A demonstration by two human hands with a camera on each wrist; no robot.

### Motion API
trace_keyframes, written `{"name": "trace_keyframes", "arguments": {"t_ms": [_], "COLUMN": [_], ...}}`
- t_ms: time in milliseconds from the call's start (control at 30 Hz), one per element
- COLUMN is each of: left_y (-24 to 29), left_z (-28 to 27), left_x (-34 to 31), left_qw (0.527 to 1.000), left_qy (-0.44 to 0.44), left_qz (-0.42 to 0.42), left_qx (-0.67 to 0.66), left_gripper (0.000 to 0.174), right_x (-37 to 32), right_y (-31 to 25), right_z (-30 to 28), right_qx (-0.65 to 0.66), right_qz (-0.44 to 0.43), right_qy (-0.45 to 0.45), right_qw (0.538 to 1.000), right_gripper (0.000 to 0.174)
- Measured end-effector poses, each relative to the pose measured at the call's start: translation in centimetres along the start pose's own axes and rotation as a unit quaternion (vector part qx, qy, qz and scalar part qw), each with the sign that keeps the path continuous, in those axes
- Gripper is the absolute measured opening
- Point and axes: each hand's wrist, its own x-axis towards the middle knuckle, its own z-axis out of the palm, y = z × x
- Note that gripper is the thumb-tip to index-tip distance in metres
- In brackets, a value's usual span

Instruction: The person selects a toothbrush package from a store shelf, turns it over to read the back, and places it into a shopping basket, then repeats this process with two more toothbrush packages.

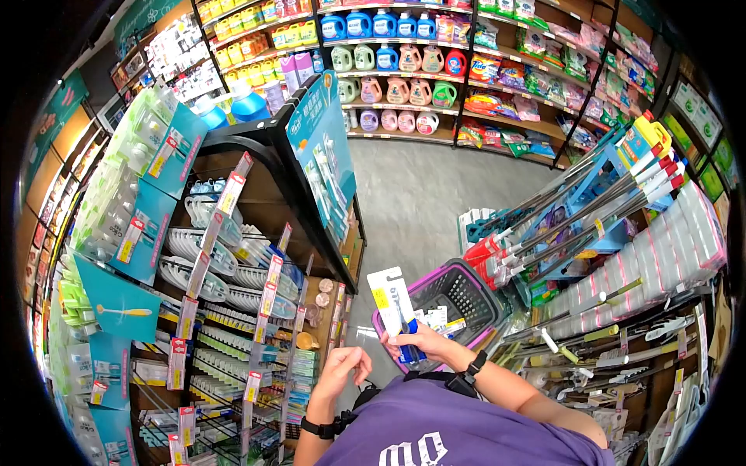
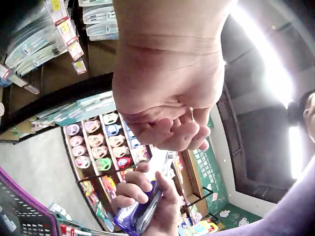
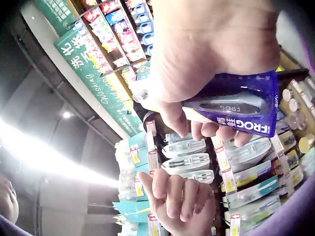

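The right hand (image 1: 420, 342) grips a blue and white blister pack (image 1: 395, 299) marked FROG, its white hanging card pointing up and away from the body. In the right wrist view the thumb and fingers wrap the purple-blue package (image 3: 236, 105), a grey-blue item behind its clear front. To the left of it the left hand (image 1: 342, 371) is raised, fingers loosely curled, holding nothing and apart from the package. The left wrist view has the left hand (image 2: 170, 118) above, and the right hand (image 2: 147, 201) below with the package (image 2: 135, 209).
A black basket with a purple rim (image 1: 378, 320) is just beyond the right hand, small packages in it. Racks of hanging goods (image 1: 233, 295) rise at the left, mops and poles (image 1: 590, 210) at the right. Grey floor (image 1: 404, 194) leads to shelves of detergent bottles (image 1: 404, 58).
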Motion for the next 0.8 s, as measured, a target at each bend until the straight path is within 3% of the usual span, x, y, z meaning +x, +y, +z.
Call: {"name": "trace_keyframes", "arguments": {"t_ms": [133,333,467,600,733,800], "left_y": [-0.4,-2.0,-1.8,-0.8,-0.2,0.4], "left_z": [-1.2,-1.3,-0.7,-2.1,-2.2,-1.6], "left_x": [-0.2,0.1,0.5,0.5,0.6,1.1], "left_qw": [1.000,0.989,0.943,0.940,0.956,0.966], "left_qy": [-0.004,0.126,0.278,0.271,0.202,0.205], "left_qz": [0.000,0.023,0.101,0.159,0.138,0.112], "left_qx": [0.026,-0.073,-0.150,-0.134,-0.161,-0.114], "left_gripper": [0.058,0.064,0.063,0.064,0.058,0.056], "right_x": [0.7,0.6,0.5,0.5,0.4,0.2], "right_y": [0.7,0.5,0.7,1.0,1.1,0.6], "right_z": [-0.2,0.9,0.7,0.1,-0.4,-0.2], "right_qx": [0.060,0.062,0.090,0.134,0.261,0.256], "right_qz": [-0.025,-0.045,-0.032,-0.017,0.002,0.004], "right_qy": [-0.006,-0.031,-0.020,-0.003,-0.017,-0.017], "right_qw": [0.998,0.997,0.995,0.991,0.965,0.967], "right_gripper": [0.018,0.016,0.016,0.015,0.017,0.016]}}
